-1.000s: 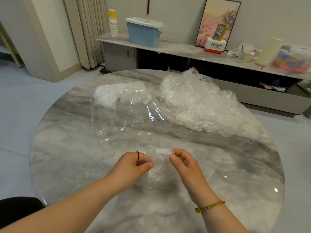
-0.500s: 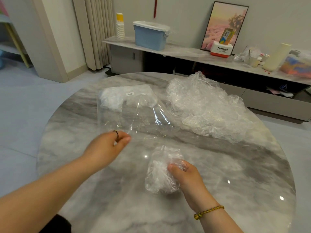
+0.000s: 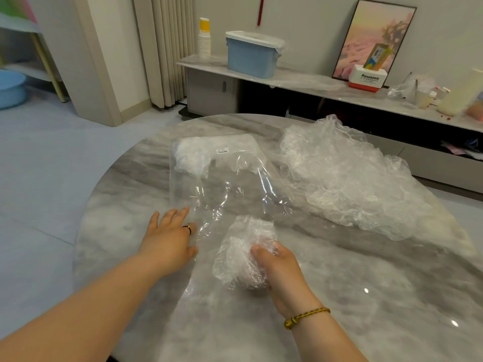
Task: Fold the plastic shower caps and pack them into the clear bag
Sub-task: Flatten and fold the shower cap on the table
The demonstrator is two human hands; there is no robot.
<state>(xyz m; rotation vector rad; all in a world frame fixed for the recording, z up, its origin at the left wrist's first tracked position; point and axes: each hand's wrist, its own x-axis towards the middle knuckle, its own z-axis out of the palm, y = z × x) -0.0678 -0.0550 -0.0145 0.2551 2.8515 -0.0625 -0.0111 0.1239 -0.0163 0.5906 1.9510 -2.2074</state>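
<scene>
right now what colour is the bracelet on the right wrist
Yellow with darker flecks, a braided cord bracelet; seen in the head view.

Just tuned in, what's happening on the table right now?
A person is packing shower caps. The right hand grips one folded shower cap near the clear bag, which lies flat on the marble table with some caps already at its far end. The left hand, fingers spread, is at the bag's near edge. A heap of unfolded caps waits to the right.
</scene>
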